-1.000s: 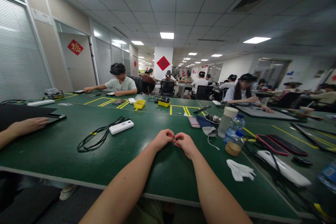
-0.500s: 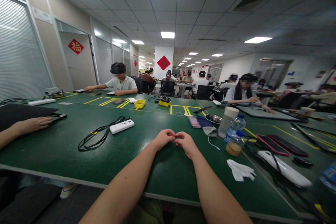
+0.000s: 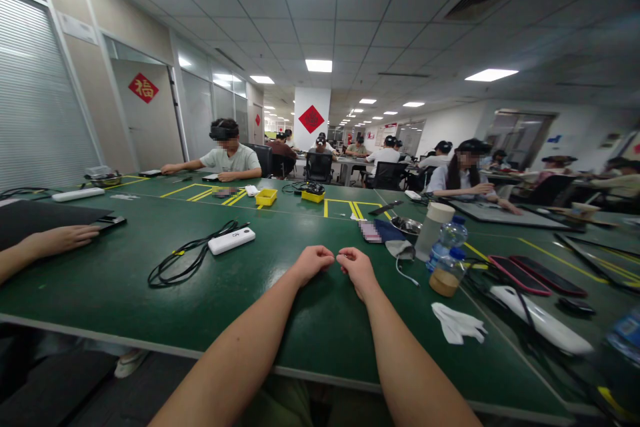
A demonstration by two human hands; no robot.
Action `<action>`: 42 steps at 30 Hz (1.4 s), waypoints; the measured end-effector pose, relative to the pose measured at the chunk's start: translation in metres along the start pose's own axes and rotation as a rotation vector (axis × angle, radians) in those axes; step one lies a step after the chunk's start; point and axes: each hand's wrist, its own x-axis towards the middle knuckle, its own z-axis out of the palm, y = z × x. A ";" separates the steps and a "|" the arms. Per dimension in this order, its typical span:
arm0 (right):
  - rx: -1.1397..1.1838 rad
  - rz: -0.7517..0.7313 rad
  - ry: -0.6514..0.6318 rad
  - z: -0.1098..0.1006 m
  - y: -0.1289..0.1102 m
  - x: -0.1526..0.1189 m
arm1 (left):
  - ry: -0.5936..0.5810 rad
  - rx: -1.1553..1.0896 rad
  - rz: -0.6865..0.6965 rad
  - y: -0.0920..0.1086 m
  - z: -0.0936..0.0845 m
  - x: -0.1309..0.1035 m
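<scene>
Green surface, glossy. Left hand and right hand sit just apart, fingertips gathered; anything between either hand's fingertips is hidden, so what they pinch cannot be told. Something small there could drop if a pinch loosened. Farther: power bank, seated person.

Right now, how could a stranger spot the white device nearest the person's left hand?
On the green table, look left of the person's left hand to a coiled black cable. The white device sits beside it, towards that hand. Its pale, blocky body with dark marks on top sets it apart from the cable.
</scene>
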 end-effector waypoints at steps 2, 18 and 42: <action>-0.003 -0.021 0.020 -0.001 0.000 0.000 | 0.015 0.037 -0.015 0.001 0.000 0.000; 0.102 0.115 -0.070 0.000 0.004 0.001 | 0.054 -0.078 -0.014 -0.009 -0.002 0.007; 0.057 -0.043 0.122 -0.002 -0.005 0.000 | 0.070 -0.079 -0.027 -0.006 -0.002 0.006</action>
